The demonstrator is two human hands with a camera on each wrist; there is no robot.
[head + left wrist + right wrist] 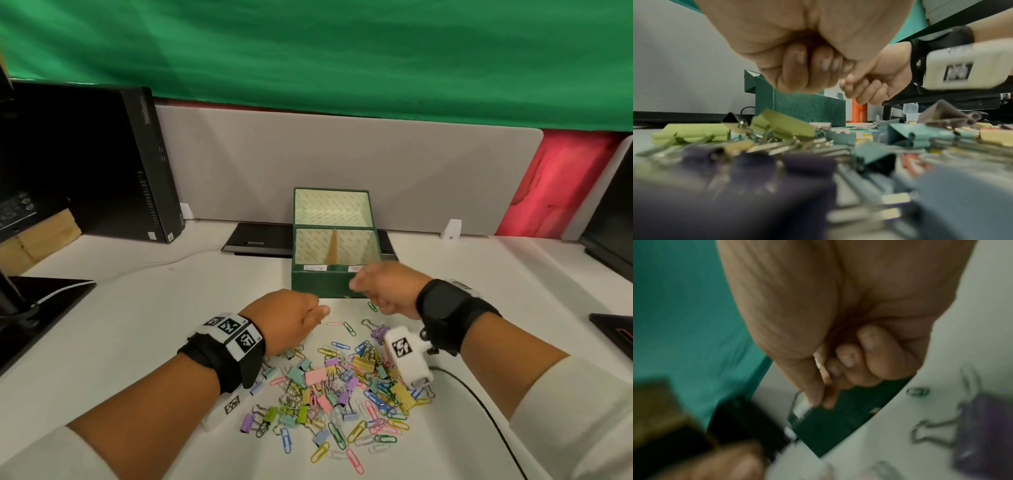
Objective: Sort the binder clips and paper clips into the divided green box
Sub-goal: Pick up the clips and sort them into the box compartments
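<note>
The green box [322, 284] stands open at the back of the desk, its lid upright and a cardboard divider splitting the front section. A heap of pastel binder clips and paper clips [342, 387] lies in front of it. My left hand [294, 317] hovers over the heap's far left edge, its fingers [807, 65] curled into the palm with nothing showing in them. My right hand [380, 287] is raised at the box's front right corner. In the blurred right wrist view, thumb and fingers [838, 369] pinch a pale sliver that looks like a paper clip, above the box [828, 426].
A black computer tower [137, 164] stands at the back left, with a monitor base [34, 301] in front of it. A flat black device [260, 240] lies behind the box. A cable [479, 404] runs along the right side. A grey partition [342, 164] closes off the back.
</note>
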